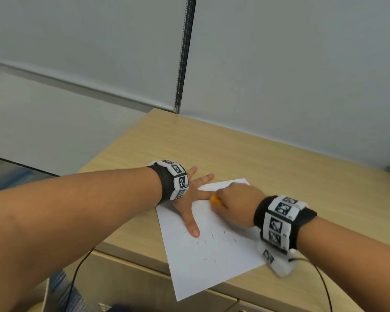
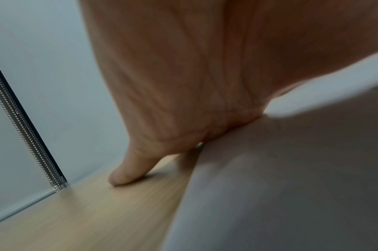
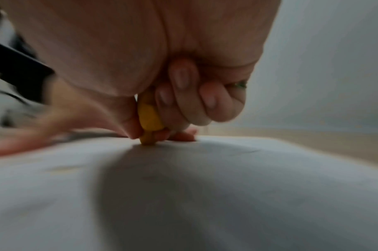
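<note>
The left hand (image 1: 190, 199) lies spread on a white sheet (image 1: 212, 262) on the desk (image 1: 234, 149); at its 3 o'clock, the right hand (image 1: 236, 203) pinches a yellow piece (image 1: 215, 199).

White paper (image 1: 214, 257) with dark marks, yellow-orange eraser (image 1: 214, 199), light wood-grain desk (image 1: 223, 147).

Even, soft light; wrist views blurred and shadowed, head view sharper.
</note>
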A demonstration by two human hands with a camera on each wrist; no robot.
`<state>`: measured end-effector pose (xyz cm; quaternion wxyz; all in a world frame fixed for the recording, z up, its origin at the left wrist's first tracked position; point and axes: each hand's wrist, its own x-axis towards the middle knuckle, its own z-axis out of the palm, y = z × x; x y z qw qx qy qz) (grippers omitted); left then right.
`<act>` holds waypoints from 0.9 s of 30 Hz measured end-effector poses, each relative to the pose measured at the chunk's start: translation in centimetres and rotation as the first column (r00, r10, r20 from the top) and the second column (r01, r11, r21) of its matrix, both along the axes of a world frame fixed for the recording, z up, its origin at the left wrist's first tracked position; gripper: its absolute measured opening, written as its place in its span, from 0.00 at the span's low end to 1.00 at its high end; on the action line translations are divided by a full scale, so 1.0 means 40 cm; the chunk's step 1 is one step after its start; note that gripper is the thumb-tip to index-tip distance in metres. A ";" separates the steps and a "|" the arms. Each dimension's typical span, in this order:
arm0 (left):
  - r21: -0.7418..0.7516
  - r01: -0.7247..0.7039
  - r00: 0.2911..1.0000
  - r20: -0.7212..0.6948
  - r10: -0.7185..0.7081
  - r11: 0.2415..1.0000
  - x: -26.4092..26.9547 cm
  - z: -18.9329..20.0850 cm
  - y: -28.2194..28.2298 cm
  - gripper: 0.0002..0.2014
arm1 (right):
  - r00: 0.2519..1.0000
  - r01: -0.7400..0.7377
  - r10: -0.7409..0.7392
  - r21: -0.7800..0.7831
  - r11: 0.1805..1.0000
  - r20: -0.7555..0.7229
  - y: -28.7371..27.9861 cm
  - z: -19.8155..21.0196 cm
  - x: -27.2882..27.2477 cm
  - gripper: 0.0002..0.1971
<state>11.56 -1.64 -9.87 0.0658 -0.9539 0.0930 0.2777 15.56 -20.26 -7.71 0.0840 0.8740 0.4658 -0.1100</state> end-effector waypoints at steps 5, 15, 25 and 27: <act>0.004 0.016 1.000 -0.002 -0.016 1.000 -0.003 0.004 -0.004 0.62 | 0.993 -0.019 0.014 -0.037 0.999 -0.116 -0.001 -0.001 -0.008 0.18; 0.013 -0.012 1.000 -0.006 0.012 1.000 0.000 0.003 -0.006 0.63 | 0.997 0.038 -0.041 -0.055 0.998 -0.058 0.004 0.027 0.038 0.18; 0.006 0.004 1.000 -0.003 -0.004 1.000 0.004 -0.003 -0.002 0.65 | 1.000 0.003 -0.001 -0.065 0.998 0.019 0.023 0.021 0.021 0.18; 0.009 0.012 1.000 0.000 -0.012 1.000 0.004 -0.001 0.000 0.65 | 0.996 -0.079 0.079 -0.022 0.997 -0.038 0.028 -0.001 -0.025 0.18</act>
